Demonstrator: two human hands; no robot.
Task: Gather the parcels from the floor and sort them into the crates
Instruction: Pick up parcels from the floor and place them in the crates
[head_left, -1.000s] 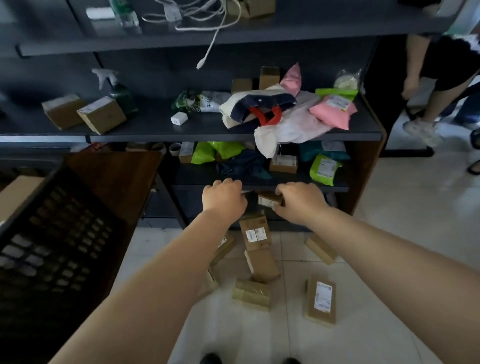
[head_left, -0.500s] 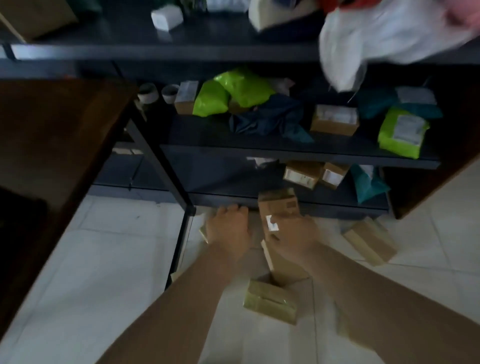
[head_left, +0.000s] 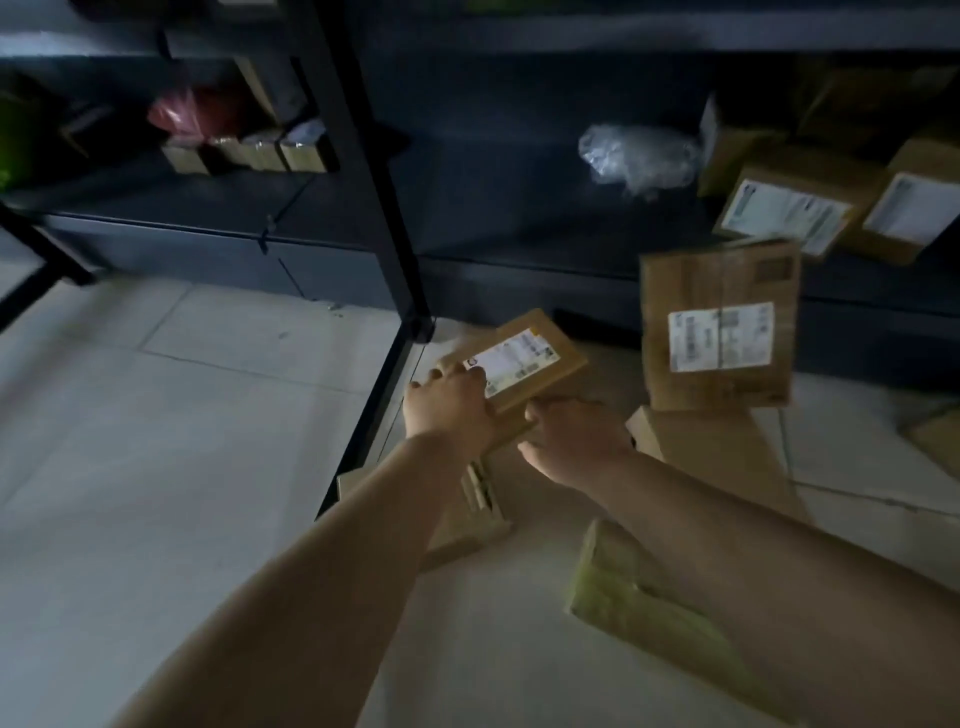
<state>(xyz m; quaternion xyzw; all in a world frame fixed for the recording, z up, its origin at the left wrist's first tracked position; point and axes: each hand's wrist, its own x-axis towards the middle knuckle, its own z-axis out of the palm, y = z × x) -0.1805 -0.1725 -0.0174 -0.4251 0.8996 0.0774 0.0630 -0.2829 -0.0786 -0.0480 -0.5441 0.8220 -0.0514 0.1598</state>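
Dim storeroom, pale tiled floor (head_left: 156, 467), with a dark metal shelving unit (head_left: 395, 218) along the far side. Its lowest shelf carries labelled cardboard boxes (head_left: 789, 213) at the right, a crumpled clear plastic bag (head_left: 636, 156) near the middle, and small packets in the left bay, too dark to identify.

Several cardboard parcels lie scattered on the floor at the foot of the shelving. A larger labelled box (head_left: 719, 325) stands propped against the shelf base. A yellowish parcel (head_left: 639, 597) lies nearer the camera, partly under the right forearm. Further flat parcels lie beneath and beside both arms.

The left hand (head_left: 449, 410) rests on the near left corner of a flat labelled parcel (head_left: 524, 358), fingers curled over its edge and touching the label. The right hand (head_left: 571, 441) is at the parcel's near right edge, fingers tucked under or against it; whether they have closed round it cannot be told. The parcel sits tilted, just beside the shelf upright; whether it is clear of the floor cannot be told.

Judgement: the gathering step is in hand, at the first parcels; most remain on the floor. No crate is in view. The next move calls for securing the parcel with both hands, lifting it clear of the neighbouring boxes, and turning to locate a crate.
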